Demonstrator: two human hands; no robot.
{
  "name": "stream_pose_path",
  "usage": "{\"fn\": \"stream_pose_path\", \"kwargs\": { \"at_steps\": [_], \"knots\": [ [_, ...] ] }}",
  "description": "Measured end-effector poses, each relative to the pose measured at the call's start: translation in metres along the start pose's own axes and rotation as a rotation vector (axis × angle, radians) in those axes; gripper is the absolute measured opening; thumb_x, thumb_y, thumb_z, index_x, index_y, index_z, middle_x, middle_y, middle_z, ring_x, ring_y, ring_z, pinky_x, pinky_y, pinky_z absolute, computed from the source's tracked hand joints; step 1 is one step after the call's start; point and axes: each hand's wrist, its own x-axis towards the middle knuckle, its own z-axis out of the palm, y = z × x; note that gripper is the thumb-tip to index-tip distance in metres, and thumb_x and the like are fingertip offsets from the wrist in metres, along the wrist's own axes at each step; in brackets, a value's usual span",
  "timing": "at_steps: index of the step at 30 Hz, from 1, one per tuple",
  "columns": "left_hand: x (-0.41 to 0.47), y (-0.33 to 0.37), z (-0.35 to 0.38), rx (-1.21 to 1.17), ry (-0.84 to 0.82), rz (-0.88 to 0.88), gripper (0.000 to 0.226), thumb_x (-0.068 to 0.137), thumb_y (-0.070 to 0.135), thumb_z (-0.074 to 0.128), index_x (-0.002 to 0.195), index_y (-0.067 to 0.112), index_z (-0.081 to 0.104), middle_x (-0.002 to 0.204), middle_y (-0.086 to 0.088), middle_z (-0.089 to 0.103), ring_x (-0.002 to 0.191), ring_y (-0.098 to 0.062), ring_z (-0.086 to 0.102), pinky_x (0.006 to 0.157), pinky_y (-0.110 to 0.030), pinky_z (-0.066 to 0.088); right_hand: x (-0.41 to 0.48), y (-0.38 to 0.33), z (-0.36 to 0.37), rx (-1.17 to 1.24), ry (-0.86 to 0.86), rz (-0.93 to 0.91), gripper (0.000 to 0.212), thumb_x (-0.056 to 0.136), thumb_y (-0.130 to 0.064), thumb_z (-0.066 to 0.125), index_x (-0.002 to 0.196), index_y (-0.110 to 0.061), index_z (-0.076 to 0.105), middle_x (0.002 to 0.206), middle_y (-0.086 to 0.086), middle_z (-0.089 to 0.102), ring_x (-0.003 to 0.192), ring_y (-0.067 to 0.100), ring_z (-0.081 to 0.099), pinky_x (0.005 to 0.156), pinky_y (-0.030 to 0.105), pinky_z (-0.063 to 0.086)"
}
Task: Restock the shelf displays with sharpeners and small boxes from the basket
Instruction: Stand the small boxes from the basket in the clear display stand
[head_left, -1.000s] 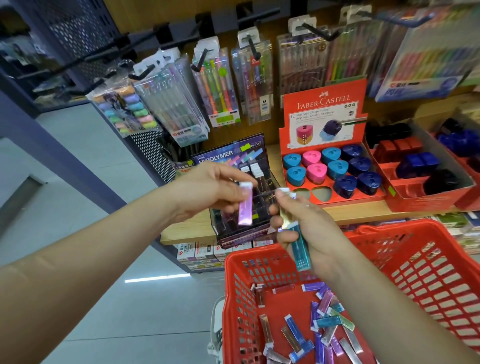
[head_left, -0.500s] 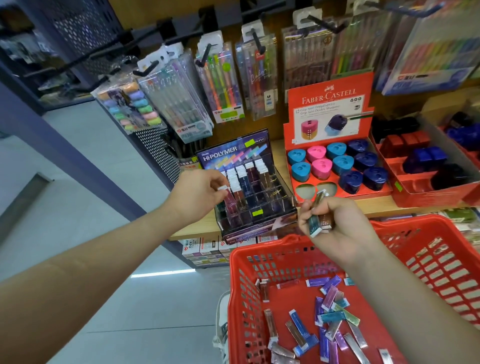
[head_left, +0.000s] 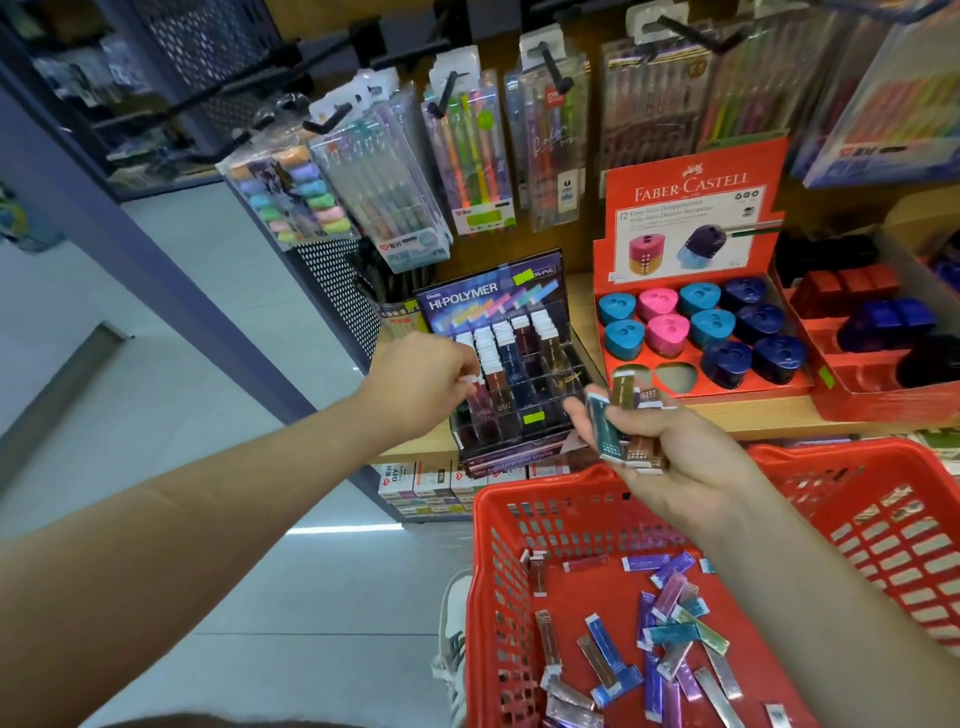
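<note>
The left hand (head_left: 421, 384) pinches one slim foil-wrapped box into the partly filled dark Hi-Polymer display rack (head_left: 511, 364), the right hand (head_left: 670, 452) grips several more, and many lie in the red plastic basket (head_left: 519, 519), so restocking looks well short of finished.

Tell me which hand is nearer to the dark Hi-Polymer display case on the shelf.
Left. The left hand is at the Hi-Polymer display case, fingertips over its front-left slots. The right hand is in front of and to the right of it, above the red basket, holding several small boxes.
</note>
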Motion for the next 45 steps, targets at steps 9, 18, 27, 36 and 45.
{"fn": "stream_pose_path", "kwargs": {
  "at_steps": [9,18,27,36,45],
  "knots": [
    [0.001,0.007,0.011,0.201,-0.001,0.139,0.02,0.095,0.03,0.053,0.104,0.013,0.053,0.1,-0.005,0.06,0.094,-0.027,0.06,0.082,-0.042,0.05,-0.004,0.013,0.005,-0.126,-0.04,-0.029,0.047,0.088,0.022,0.046,0.125,-0.006,0.051,0.106,0.023,0.069,0.08,0.03,0.074,0.06,0.031,0.061],
    [0.003,0.052,-0.023,-0.904,-0.235,-0.22,0.018,0.093,0.031,0.061,0.099,0.015,0.065,0.076,-0.003,0.068,0.064,-0.011,0.062,0.059,-0.025,0.053,-0.006,0.017,0.01,-0.245,-0.087,-0.113,0.043,0.085,0.022,0.049,0.108,-0.014,0.055,0.104,0.027,0.064,0.088,0.033,0.072,0.073,0.035,0.061],
    [0.001,0.048,-0.032,-1.059,-0.364,-0.228,0.003,0.083,0.01,0.072,0.084,0.008,0.074,0.073,-0.005,0.07,0.062,-0.005,0.063,0.061,-0.018,0.055,-0.009,0.015,0.015,-0.309,-0.132,-0.108,0.044,0.084,0.018,0.055,0.111,-0.016,0.061,0.088,0.017,0.062,0.076,0.025,0.068,0.075,0.044,0.06],
    [0.002,-0.035,-0.048,-0.772,0.122,-0.396,0.007,0.082,0.008,0.073,0.077,0.01,0.069,0.072,-0.01,0.071,0.064,-0.015,0.069,0.066,-0.024,0.058,-0.01,0.003,0.011,-0.142,-0.038,-0.019,0.027,0.095,0.003,0.046,0.115,-0.011,0.06,0.077,0.012,0.067,0.069,0.022,0.071,0.049,0.024,0.054],
    [0.002,-0.037,-0.01,-0.547,0.088,-0.291,0.01,0.082,0.021,0.075,0.074,0.017,0.07,0.064,0.003,0.07,0.062,-0.008,0.068,0.066,-0.022,0.055,-0.011,0.013,0.007,-0.369,-0.014,-0.017,0.01,0.094,-0.006,0.057,0.102,-0.005,0.061,0.104,0.013,0.074,0.087,0.028,0.074,0.032,0.014,0.036]
  ]
}}
